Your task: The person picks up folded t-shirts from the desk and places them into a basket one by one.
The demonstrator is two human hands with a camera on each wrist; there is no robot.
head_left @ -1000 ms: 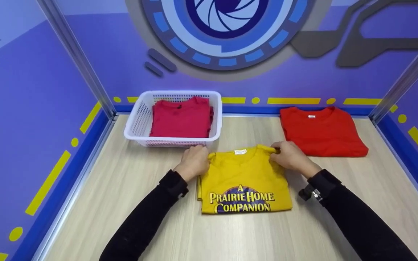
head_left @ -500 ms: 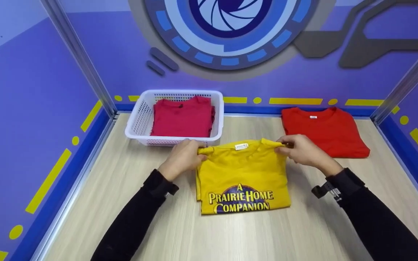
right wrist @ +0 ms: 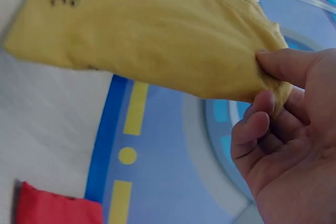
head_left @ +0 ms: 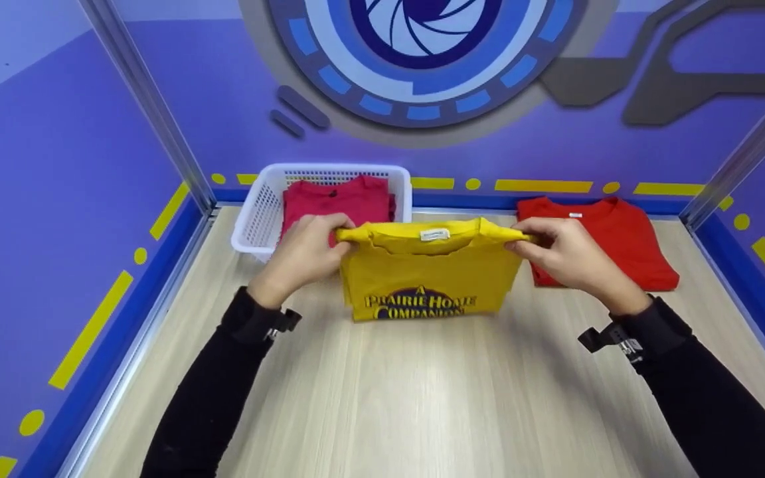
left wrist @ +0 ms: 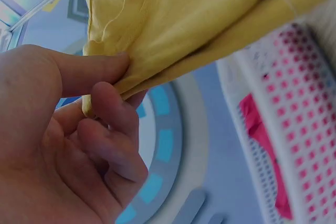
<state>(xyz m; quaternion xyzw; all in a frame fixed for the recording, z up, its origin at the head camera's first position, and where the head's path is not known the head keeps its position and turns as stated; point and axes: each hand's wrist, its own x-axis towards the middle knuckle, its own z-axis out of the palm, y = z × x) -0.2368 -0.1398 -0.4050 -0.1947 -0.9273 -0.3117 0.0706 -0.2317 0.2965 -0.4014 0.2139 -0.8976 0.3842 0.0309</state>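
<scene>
A folded yellow T-shirt (head_left: pixel 429 272) with "A Prairie Home Companion" printed on its front hangs between my two hands, its collar edge uppermost. At its upper left corner my left hand (head_left: pixel 307 255) pinches the cloth between thumb and fingers. My right hand (head_left: pixel 565 255) pinches the upper right corner in the same way. In the left wrist view the thumb presses the yellow cloth (left wrist: pixel 184 19) against the fingers. The right wrist view shows the other corner of the shirt (right wrist: pixel 157 40) gripped likewise.
Behind my left hand stands a white plastic basket (head_left: pixel 250 219) holding folded dark pink clothing (head_left: pixel 336 199). A folded red T-shirt (head_left: pixel 621 245) lies at the back right of the wooden table (head_left: pixel 422 398). Purple printed panels (head_left: pixel 190 86) enclose the table at the back and sides.
Both hands have lifted the yellow T-shirt by its upper corners off the table. It has moved up and slightly left, and now partly covers the basket's front right.
</scene>
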